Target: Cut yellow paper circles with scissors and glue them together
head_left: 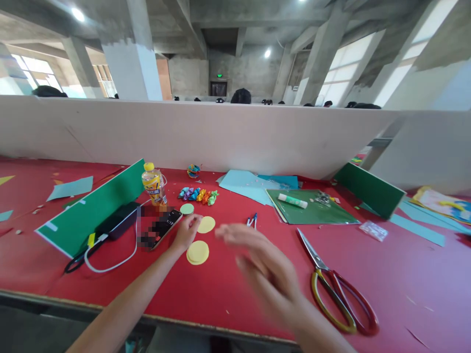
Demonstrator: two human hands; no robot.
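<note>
My left hand [187, 231] rests at the left edge of a yellow paper circle [206, 224], its fingers bent together; what they pinch, if anything, is too small to make out. Below it lie overlapping yellow circles [197, 252], and a pale green circle [187, 209] is just above. My right hand [263, 264], blurred by motion, hovers right of the circles with fingers extended and nothing visible in it. Beyond the circles is a row of colourful crumpled paper pieces [198, 195]. Big scissors [322, 267] with yellow and red handles lie partly open to the right.
A phone [165, 228], black power bank [117, 219] with white cable, and yellow-capped bottle [153, 185] are left. Green boards [91, 211] stand at both sides. A compass [252, 220], glue stick [292, 200] and green sheet [316, 211] lie right of centre, before a white partition [206, 132].
</note>
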